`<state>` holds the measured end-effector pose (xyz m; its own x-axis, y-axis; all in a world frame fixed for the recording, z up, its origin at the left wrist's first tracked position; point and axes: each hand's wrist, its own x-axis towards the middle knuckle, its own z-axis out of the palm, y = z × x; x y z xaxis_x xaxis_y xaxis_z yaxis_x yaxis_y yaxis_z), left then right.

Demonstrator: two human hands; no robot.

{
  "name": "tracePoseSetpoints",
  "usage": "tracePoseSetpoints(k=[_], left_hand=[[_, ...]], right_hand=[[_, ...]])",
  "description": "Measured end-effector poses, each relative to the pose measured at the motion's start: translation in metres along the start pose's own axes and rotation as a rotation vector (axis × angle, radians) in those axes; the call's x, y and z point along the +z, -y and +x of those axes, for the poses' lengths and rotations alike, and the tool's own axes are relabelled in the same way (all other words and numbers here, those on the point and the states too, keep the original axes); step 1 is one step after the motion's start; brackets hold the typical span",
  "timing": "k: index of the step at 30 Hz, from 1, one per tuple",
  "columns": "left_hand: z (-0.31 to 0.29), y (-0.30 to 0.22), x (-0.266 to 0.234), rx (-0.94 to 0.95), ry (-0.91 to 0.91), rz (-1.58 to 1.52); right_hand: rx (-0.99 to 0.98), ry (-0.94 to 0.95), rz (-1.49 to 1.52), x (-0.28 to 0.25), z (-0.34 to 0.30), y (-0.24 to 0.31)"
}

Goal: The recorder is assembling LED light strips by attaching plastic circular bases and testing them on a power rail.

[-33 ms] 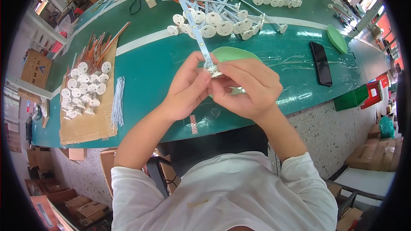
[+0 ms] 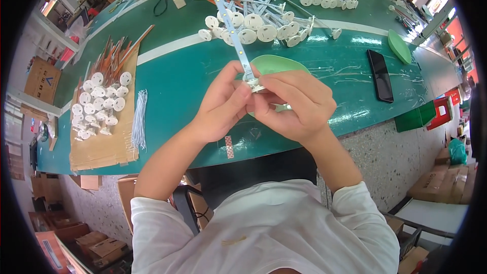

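White base pinched by left fingers, right fingers; strip shifted slightly right.

The head view (a wide fisheye) looks down from close above the hands and table.

A black phone lies on the desk; a green crate sits beside a red crate; a teal bag is near cardboard boxes.
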<state>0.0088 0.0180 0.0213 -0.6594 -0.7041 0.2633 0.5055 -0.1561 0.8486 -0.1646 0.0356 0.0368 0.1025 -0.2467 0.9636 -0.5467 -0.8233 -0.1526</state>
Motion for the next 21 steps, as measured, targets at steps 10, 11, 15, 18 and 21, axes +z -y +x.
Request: tracePoseSetpoints(k=[10,11,15,18,21], left_hand=[[0.001,0.002,-0.002,-0.057,0.096,-0.102],[0.001,0.003,-0.005,-0.073,0.115,-0.143],[0.005,0.011,0.002,0.041,0.079,-0.060],[0.010,0.013,-0.002,0.103,0.020,0.094],[0.014,0.011,-0.012,0.003,-0.088,0.055]], right_hand=[[0.120,0.161,0.061,-0.019,0.000,0.005],[0.127,0.188,0.105,-0.022,0.000,0.000],[0.252,0.201,0.103,-0.020,-0.001,0.005],[0.408,0.187,0.172,-0.015,-0.007,0.002],[0.675,0.215,0.252,-0.014,0.004,0.000]])
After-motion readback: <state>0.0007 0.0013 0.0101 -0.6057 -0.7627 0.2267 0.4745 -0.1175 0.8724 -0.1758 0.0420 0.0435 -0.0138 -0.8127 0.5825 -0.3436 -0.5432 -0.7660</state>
